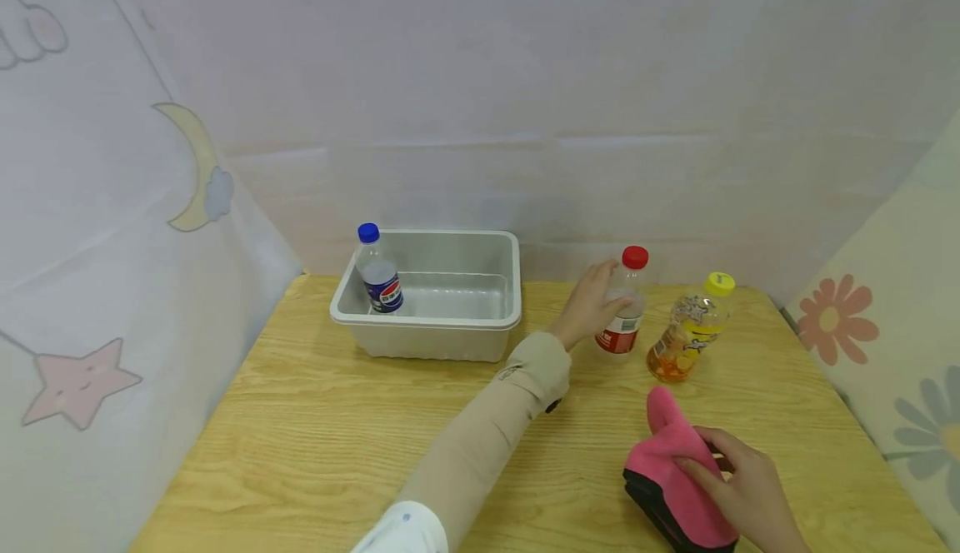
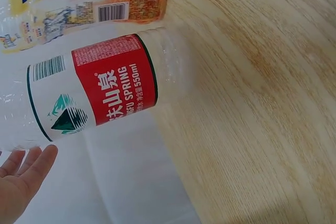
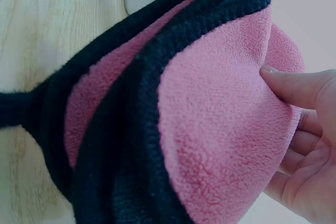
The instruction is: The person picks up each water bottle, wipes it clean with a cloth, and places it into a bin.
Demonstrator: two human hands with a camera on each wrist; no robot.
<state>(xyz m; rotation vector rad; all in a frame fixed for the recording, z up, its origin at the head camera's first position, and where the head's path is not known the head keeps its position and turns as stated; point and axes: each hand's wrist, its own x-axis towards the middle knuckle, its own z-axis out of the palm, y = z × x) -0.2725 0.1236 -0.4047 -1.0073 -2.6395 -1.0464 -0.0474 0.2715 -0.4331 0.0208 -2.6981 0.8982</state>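
1. While the left hand [image 1: 588, 301] reaches across the bench [image 1: 300, 445] to the red-capped bottle [image 1: 619, 335], its fingers are parted and extended, thumb at the near side. Left wrist view: fingertips just beside the clear plastic; firm contact cannot be told.
2. Red-capped bottle: standing on the bench, right of the grey bin [image 1: 427, 342]; red-and-white label reads "SPRING" in part.
3. Right hand [image 1: 752, 486]: thumb and fingers bent in a pinch on the pink cloth [image 1: 686, 457], thumb on the near face, fingers behind the fold.
4. Pink cloth: at the near right of the bench, bunched into folds, one flap pointing up; black edging along its lower side. Right wrist view shows a fleecy texture.
5. Yellow-capped bottle [image 1: 686, 338]: on the bench, just right of the red-capped bottle; orange liquid in its lower part.
6. Blue-capped bottle [image 1: 382, 276]: inside the grey bin at its left end, cap above the rim, dark blue label.
7. Behind the bench: pale backdrop [image 1: 525, 112]; cartoon moon [image 1: 197, 166] at left.
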